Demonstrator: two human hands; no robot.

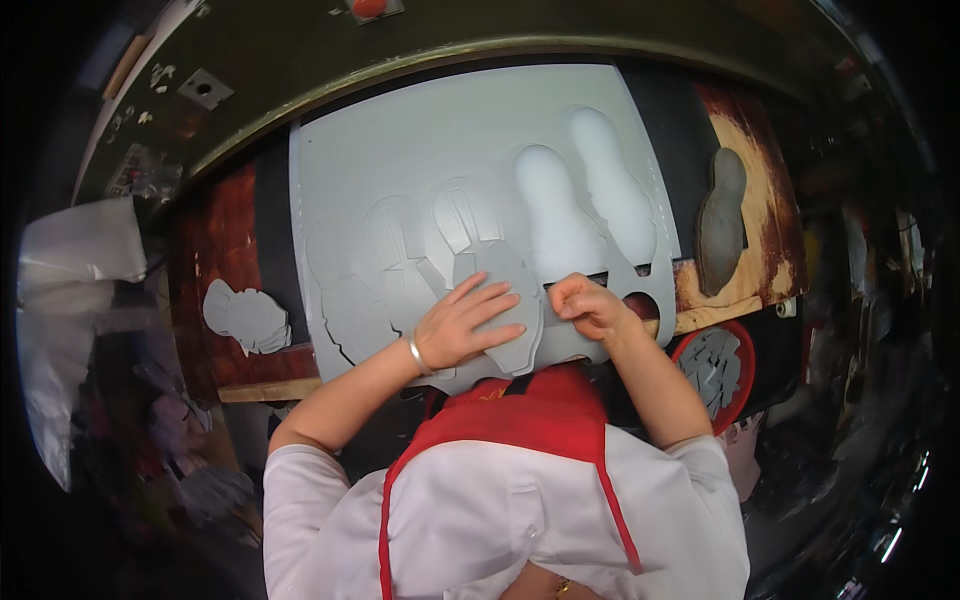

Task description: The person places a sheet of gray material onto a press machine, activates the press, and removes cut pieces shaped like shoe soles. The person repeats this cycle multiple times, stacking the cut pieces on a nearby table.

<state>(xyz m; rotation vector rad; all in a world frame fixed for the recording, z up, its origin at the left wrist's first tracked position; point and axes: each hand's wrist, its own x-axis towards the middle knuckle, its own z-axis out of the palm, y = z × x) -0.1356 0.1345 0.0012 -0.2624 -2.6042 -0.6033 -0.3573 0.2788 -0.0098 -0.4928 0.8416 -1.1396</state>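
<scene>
A grey sheet (400,120) with sole-shaped outlines cut into it lies across the bench in front of me. My left hand (470,325), a bracelet at its wrist, rests flat with fingers spread on a loose grey cut piece (518,345) at the sheet's near edge. Just to the right, my right hand (592,307) is closed, its fingers curled against the thumb; whatever they may hold is hidden. Beyond it, two sole-shaped openings (560,215) in the sheet show white beneath.
A stack of grey cut pieces (247,318) sits on the left wooden board. On the right board (765,230) lies a dark sole-shaped block (722,220). A red basin (744,365) of grey scraps stands below it. A green machine body (480,25) with a red button spans the far side.
</scene>
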